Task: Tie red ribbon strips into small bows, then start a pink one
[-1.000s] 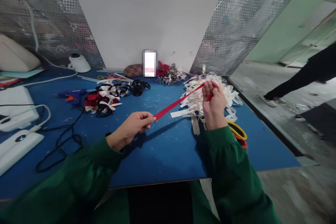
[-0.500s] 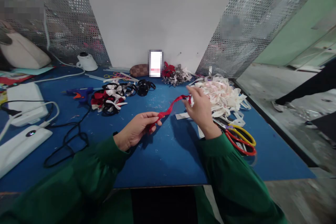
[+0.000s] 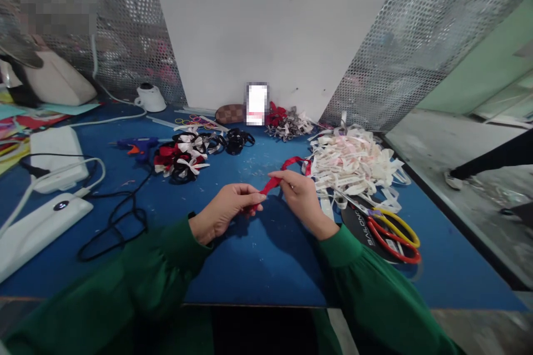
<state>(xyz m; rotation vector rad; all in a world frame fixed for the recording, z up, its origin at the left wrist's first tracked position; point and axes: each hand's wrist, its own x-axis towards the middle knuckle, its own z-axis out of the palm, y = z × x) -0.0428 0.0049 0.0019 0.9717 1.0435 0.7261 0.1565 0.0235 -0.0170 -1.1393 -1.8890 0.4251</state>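
Nearest me, my green sleeves (image 3: 166, 255) came in over the near edge of the blue bench (image 3: 250, 280). My left hand (image 3: 225, 212) was pinched on the red ribbon (image 3: 273, 183), thumb uppermost, its fingers pointing right; what they hid of that end I cannot tell. My right hand (image 3: 303, 199), back upward, angled away and leftward, fingertips together on the same ribbon. Between my hands ran a short stretch, slanting up and away from left to right. Past my right fingers the loose length curled toward the white ribbon pile (image 3: 353, 161), so my right hand was the nearer to that tail. The scissors (image 3: 376, 214) lay right of that hand, handles toward me. Beyond my left hand sat bow-trimmed bands (image 3: 181, 158) and a blue glue gun (image 3: 139, 145); farthest stood a white board (image 3: 266, 28).
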